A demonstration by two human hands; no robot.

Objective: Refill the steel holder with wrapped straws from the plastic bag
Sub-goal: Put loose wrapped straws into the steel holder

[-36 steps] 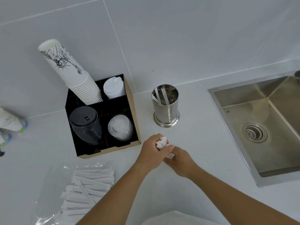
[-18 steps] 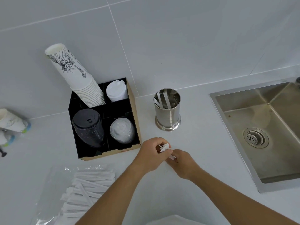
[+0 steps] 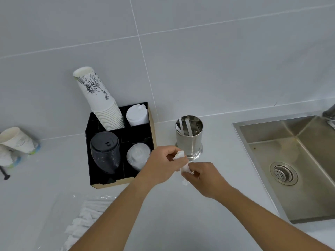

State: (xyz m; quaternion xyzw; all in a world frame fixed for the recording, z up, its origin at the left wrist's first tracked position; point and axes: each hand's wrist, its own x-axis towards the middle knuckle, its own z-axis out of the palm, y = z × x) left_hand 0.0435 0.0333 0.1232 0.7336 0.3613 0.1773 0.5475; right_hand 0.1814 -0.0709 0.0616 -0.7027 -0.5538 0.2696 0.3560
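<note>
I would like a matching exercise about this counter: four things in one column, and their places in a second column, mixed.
Things
1. steel holder
2. plastic bag
3. sink
4. black lids

Places
A. front left compartment of the black organiser
B. right edge of the view, set into the counter
C. lower left, lying flat on the counter
D. just behind the two hands, left hand and right hand

Pairs: 1-D, 2-C, 3-B, 4-A
</note>
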